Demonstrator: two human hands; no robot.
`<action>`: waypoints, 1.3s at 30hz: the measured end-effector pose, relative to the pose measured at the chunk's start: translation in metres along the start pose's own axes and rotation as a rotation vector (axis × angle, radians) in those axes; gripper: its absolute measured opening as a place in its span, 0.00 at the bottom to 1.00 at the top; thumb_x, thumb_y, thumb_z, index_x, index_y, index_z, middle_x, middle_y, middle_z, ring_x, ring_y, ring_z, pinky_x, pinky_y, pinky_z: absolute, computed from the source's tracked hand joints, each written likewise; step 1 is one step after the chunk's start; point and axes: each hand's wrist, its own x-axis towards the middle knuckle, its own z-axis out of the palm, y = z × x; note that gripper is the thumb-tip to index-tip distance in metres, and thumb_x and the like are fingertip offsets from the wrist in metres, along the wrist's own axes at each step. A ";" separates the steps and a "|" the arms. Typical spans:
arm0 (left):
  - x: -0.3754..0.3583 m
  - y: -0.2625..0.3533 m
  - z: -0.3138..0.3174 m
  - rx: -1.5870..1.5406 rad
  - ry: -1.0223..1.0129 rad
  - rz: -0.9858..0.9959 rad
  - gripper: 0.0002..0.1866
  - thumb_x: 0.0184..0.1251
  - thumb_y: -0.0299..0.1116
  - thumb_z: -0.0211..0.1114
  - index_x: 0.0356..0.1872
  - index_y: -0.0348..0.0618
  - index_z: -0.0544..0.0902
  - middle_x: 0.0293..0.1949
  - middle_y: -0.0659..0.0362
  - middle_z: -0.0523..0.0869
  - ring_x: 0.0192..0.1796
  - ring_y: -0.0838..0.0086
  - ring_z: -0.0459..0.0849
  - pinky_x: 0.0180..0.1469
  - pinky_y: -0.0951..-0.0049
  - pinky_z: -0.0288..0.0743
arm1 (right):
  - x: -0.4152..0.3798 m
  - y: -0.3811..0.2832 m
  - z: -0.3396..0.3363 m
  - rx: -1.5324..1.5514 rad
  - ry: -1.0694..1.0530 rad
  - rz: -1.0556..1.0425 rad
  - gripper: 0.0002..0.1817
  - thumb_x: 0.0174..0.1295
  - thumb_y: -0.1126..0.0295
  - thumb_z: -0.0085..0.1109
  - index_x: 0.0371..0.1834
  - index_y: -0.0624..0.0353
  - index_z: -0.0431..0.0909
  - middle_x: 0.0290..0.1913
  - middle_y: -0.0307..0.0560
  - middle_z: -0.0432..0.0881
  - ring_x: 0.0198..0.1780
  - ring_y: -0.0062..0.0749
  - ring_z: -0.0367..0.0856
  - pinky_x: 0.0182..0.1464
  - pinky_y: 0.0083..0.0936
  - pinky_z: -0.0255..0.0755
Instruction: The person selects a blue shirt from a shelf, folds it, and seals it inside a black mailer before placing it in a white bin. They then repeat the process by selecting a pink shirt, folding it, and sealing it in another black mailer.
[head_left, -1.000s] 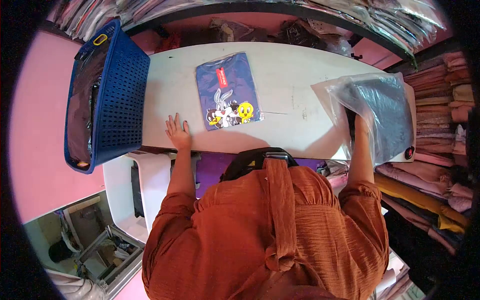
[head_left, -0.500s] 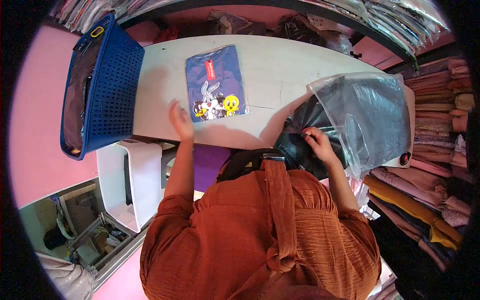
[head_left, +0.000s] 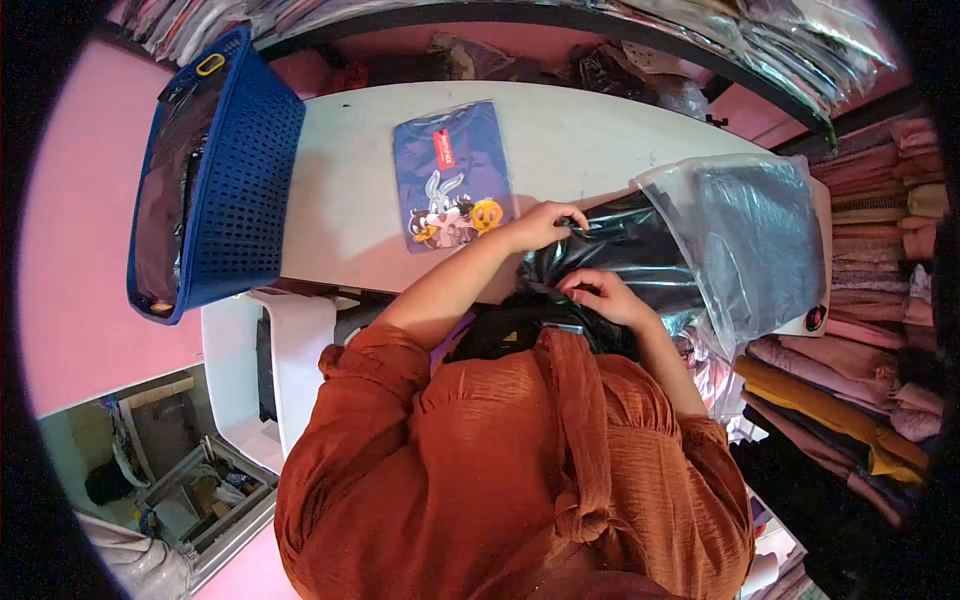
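Observation:
A shiny black plastic bag lies on the right half of the white table, partly under a large clear plastic bag with dark contents. My left hand reaches across and pinches the black bag's upper left edge. Closer to my body, my right hand has its fingers curled on the same bag's lower edge; its fingertips are partly hidden. Left of my hands, a folded blue shirt in clear wrapping lies flat, with cartoon characters and a red tag, my left forearm passing near its lower corner.
At the left end of the white table stands a tilted blue basket holding dark packages. Folded clothes are stacked at the right. Wrapped garments fill a shelf above the back edge. A white plastic chair is at lower left.
My left hand has moved right from beside the shirt to the black bag and taken its edge. My right hand has shifted slightly left, and the black bag lies more spread out.

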 end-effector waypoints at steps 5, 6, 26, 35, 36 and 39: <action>-0.090 0.022 -0.077 0.154 0.531 0.049 0.21 0.59 0.16 0.53 0.53 0.41 0.80 0.54 0.53 0.82 0.57 0.71 0.77 0.60 0.74 0.68 | 0.008 -0.014 -0.010 0.077 0.369 -0.120 0.09 0.63 0.76 0.54 0.45 0.62 0.79 0.44 0.41 0.81 0.44 0.20 0.77 0.48 0.20 0.70; -0.117 0.017 -0.094 0.048 0.635 -0.022 0.19 0.61 0.17 0.53 0.53 0.41 0.80 0.55 0.54 0.81 0.57 0.71 0.77 0.61 0.75 0.66 | 0.009 -0.017 -0.014 0.137 0.448 -0.111 0.08 0.64 0.76 0.53 0.44 0.62 0.79 0.43 0.41 0.82 0.43 0.20 0.77 0.47 0.19 0.70; -0.316 -0.052 -0.105 1.130 1.027 -0.329 0.32 0.54 0.23 0.65 0.64 0.46 0.68 0.69 0.48 0.61 0.71 0.53 0.58 0.70 0.54 0.53 | 0.277 0.005 0.008 -0.751 0.888 0.327 0.26 0.49 0.52 0.66 0.44 0.63 0.79 0.39 0.61 0.83 0.44 0.53 0.82 0.47 0.40 0.75; -0.301 -0.086 -0.117 1.090 0.598 -0.315 0.30 0.62 0.40 0.63 0.66 0.55 0.67 0.72 0.58 0.59 0.74 0.58 0.52 0.71 0.43 0.43 | 0.271 0.043 -0.003 -0.347 0.907 0.149 0.20 0.43 0.66 0.72 0.38 0.63 0.76 0.29 0.53 0.83 0.34 0.44 0.83 0.41 0.34 0.76; -0.297 -0.087 -0.117 1.152 0.623 -0.324 0.30 0.62 0.42 0.62 0.66 0.55 0.67 0.71 0.58 0.60 0.74 0.58 0.54 0.70 0.40 0.42 | 0.263 0.059 -0.011 -0.347 0.913 0.155 0.20 0.43 0.66 0.72 0.38 0.63 0.76 0.29 0.53 0.83 0.34 0.44 0.83 0.41 0.34 0.76; -0.279 -0.090 -0.116 1.252 0.668 -0.345 0.30 0.62 0.45 0.61 0.66 0.56 0.68 0.70 0.58 0.62 0.72 0.59 0.57 0.68 0.34 0.41 | 0.214 0.093 -0.053 -0.125 1.110 0.152 0.29 0.44 0.74 0.72 0.51 0.64 0.69 0.33 0.51 0.83 0.35 0.34 0.82 0.39 0.28 0.76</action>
